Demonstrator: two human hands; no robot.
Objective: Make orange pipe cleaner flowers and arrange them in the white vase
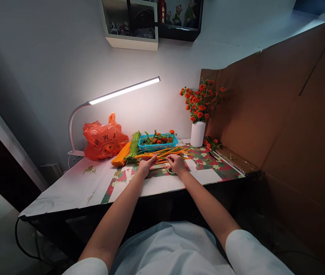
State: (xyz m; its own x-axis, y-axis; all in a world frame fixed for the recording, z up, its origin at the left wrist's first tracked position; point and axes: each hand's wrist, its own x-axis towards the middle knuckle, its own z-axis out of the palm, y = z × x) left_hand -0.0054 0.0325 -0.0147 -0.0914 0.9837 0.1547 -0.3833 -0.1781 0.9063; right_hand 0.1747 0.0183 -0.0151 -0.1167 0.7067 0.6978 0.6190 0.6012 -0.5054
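My left hand, its thumb and fingers closed, holds an orange pipe cleaner that sticks out to the left past the fingertips. To its right, my right hand has its fingertips pinched together; what lies between them is too small to make out. Loose orange pipe cleaners lie on the table just behind both hands. Under the right hand is a green ring-shaped object, partly covered. Bundles of orange pipe cleaners and green pipe cleaners rest to the left of the hands.
Behind the hands stands a blue basket with orange flowers and green stems. A white ribbed vase holds orange flowers. An orange plastic bag sits beside a lit desk lamp. Cardboard walls the right side.
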